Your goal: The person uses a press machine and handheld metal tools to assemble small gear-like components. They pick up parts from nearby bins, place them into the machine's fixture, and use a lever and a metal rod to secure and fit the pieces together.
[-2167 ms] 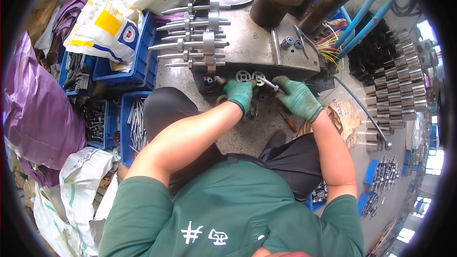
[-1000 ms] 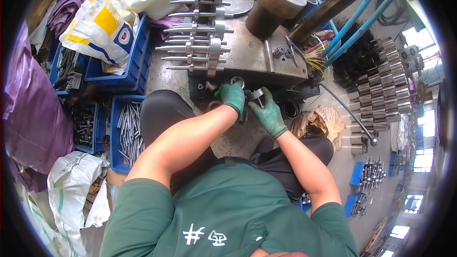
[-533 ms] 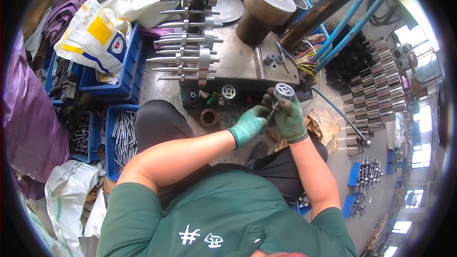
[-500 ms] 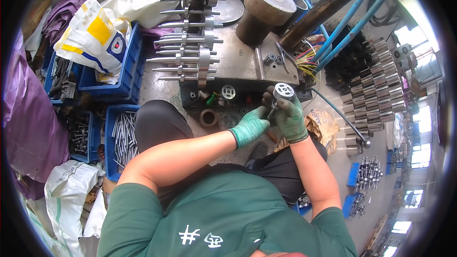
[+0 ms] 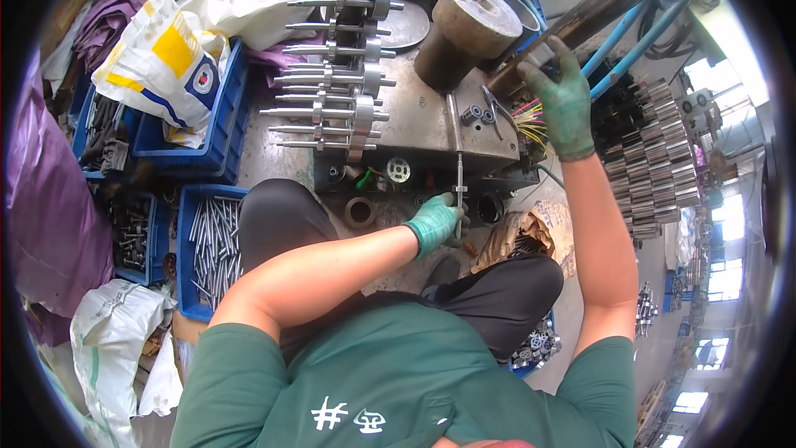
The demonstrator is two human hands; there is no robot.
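Note:
My left hand (image 5: 437,222), in a green glove, is closed around a slim steel shaft (image 5: 460,172) with a wider collar partway along. This shaft stands in front of the bench edge, its upper end near a bare metal rod (image 5: 453,123) lying on the steel bench top (image 5: 421,116). My gloved right hand (image 5: 562,106) is raised at the right, over the brown steel bar (image 5: 590,15). Its thumb and fingers curl about a grey metal piece (image 5: 539,53), whose shape I cannot make out well. Two small bearings (image 5: 477,114) lie beside the rod.
Several shafts with round metal discs (image 5: 356,108) line the bench's left side. A thick steel cylinder (image 5: 474,21) stands behind. Blue bins, one full of loose rods (image 5: 217,249), are at the left. Stacked metal cylinders (image 5: 659,162) and blue bars (image 5: 651,29) are at the right.
My right hand has left the round slotted metal piece's earlier place near my left hand and moved up and right. My left hand stays low, the shaft now upright and without the slotted piece showing.

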